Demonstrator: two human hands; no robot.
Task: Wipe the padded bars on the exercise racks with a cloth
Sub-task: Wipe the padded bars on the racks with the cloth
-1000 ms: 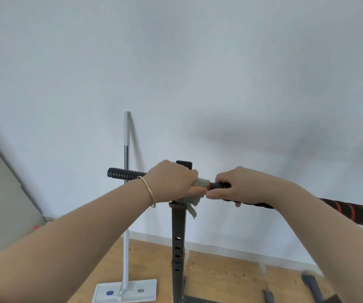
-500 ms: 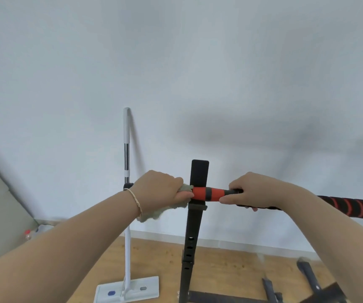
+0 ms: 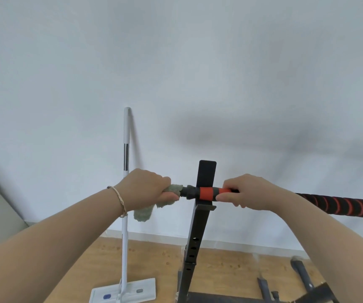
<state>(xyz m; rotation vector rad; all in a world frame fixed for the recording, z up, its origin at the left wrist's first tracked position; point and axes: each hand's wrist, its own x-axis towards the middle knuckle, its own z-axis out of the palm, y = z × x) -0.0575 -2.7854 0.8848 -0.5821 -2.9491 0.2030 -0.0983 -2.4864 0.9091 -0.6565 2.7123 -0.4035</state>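
A padded bar (image 3: 206, 193) with red and black bands lies across the black upright post (image 3: 200, 217) of the rack and runs off to the right. My left hand (image 3: 145, 189) grips a pale green cloth (image 3: 154, 204) wrapped round the bar's left end, left of the post; a fold of the cloth hangs below my fist. My right hand (image 3: 250, 192) grips the bar just right of the post. The bar's left tip is hidden inside the cloth.
A white flat mop (image 3: 125, 215) leans on the white wall behind my left hand, its head on the wooden floor (image 3: 154, 259). The rack's dark base and some grey parts (image 3: 300, 272) lie on the floor at the lower right.
My left hand slid the cloth leftward along the bar, from beside my right hand to past the post, uncovering the red and black section. My right hand kept its grip.
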